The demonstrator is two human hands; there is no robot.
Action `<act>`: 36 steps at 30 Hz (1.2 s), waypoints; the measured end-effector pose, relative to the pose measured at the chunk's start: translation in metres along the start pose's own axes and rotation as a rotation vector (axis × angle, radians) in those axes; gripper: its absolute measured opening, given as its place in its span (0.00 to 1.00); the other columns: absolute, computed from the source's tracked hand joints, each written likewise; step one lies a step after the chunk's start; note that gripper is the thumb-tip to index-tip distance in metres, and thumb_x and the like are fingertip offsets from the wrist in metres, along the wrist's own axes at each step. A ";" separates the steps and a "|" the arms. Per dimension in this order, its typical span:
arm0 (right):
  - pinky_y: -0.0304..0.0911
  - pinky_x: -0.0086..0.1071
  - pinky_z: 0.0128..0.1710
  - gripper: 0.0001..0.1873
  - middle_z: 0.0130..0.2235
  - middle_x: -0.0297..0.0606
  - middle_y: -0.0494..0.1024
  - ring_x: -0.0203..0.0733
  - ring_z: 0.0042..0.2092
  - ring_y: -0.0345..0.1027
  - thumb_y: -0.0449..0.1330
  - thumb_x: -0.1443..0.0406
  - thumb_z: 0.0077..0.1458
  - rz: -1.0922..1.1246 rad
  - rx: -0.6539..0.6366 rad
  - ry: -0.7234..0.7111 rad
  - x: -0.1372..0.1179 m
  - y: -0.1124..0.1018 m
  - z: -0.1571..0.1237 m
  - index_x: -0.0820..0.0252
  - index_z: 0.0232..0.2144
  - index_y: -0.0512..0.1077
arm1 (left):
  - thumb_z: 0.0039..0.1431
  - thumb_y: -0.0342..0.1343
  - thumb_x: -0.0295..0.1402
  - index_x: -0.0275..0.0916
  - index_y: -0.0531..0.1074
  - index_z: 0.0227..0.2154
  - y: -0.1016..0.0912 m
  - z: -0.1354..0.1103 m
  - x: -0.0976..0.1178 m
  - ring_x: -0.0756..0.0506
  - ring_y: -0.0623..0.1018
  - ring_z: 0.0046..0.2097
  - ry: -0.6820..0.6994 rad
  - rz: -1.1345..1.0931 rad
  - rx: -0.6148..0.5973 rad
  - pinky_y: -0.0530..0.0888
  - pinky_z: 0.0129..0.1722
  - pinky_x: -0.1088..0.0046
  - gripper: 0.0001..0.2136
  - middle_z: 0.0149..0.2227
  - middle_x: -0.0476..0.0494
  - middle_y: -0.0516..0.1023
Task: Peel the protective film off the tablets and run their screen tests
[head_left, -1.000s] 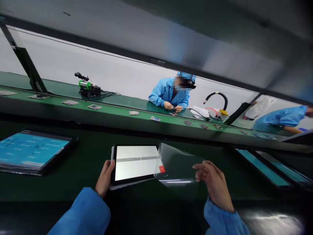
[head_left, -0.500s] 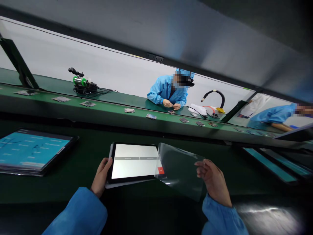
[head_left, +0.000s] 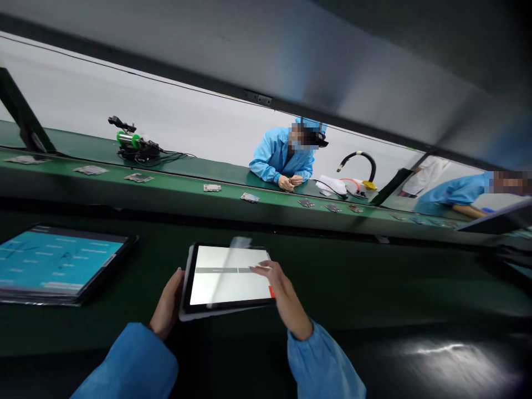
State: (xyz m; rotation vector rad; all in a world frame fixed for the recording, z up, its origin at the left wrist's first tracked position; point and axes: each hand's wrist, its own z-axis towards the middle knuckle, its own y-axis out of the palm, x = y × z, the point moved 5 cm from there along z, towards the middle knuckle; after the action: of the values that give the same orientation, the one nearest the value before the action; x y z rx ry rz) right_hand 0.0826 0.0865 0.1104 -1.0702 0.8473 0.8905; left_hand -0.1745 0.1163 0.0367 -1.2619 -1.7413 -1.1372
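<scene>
A tablet point(head_left: 224, 286) with a lit white screen, a grey bar and a red corner square is in front of me, slightly tilted. A pale sheet or cover shows under its left and lower edges. My left hand point(head_left: 168, 302) grips its left edge. A clear plastic film point(head_left: 241, 243) crosses the screen as a blurred, translucent strip and juts past the top edge. My right hand point(head_left: 285, 293) is over the tablet's right side, its fingertips pinched at the film. How much of the film touches the screen I cannot tell.
Several stacked tablets point(head_left: 62, 260) with blue screens lie at left. Beyond, a raised green ledge point(head_left: 174, 191) carries several small circuit boards point(head_left: 139, 178). Across it a co-worker point(head_left: 286, 152) in blue sits near a black hose point(head_left: 361, 155). A grey shelf point(head_left: 208, 50) hangs overhead.
My right hand has swept left over the tablet, bringing the film across the screen. My left hand keeps its hold. The blue-screened tablets at right are gone from where they lay.
</scene>
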 end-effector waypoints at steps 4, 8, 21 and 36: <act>0.17 0.51 0.63 0.17 0.45 0.35 0.76 0.42 0.54 0.64 0.43 0.53 0.63 -0.205 -0.039 -0.053 0.004 0.013 -0.003 0.52 0.41 0.67 | 0.56 0.45 0.53 0.40 0.69 0.45 -0.002 -0.001 0.001 0.40 0.78 0.35 -0.048 -0.053 -0.068 0.73 0.28 0.68 0.25 0.33 0.44 0.79; 0.13 0.54 0.61 0.17 0.43 0.36 0.78 0.44 0.57 0.62 0.41 0.57 0.63 -0.330 -0.024 -0.076 0.019 0.011 0.002 0.53 0.43 0.67 | 0.53 0.52 0.52 0.41 0.68 0.45 -0.009 0.004 -0.001 0.42 0.78 0.36 -0.028 -0.086 -0.099 0.72 0.27 0.71 0.23 0.36 0.46 0.78; 0.20 0.46 0.62 0.13 0.43 0.32 0.77 0.39 0.56 0.62 0.43 0.62 0.65 -0.335 -0.144 -0.286 -0.046 0.062 -0.021 0.52 0.38 0.67 | 0.39 0.65 0.51 0.37 0.65 0.50 -0.025 0.004 0.008 0.40 0.78 0.36 -0.018 -0.038 -0.242 0.75 0.31 0.67 0.36 0.42 0.41 0.77; 0.25 0.44 0.63 0.12 0.45 0.27 0.77 0.38 0.55 0.64 0.44 0.64 0.67 -0.393 -0.008 -0.503 -0.072 0.079 -0.029 0.49 0.43 0.67 | 0.44 0.60 0.56 0.33 0.40 0.64 -0.037 0.003 0.011 0.44 0.75 0.37 0.017 -0.085 -0.439 0.71 0.36 0.65 0.52 0.53 0.30 0.69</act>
State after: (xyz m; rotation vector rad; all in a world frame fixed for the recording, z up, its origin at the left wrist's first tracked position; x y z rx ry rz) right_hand -0.0215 0.0639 0.1396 -0.9181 0.2036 0.7771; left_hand -0.2129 0.1178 0.0358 -1.4327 -1.5948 -1.6387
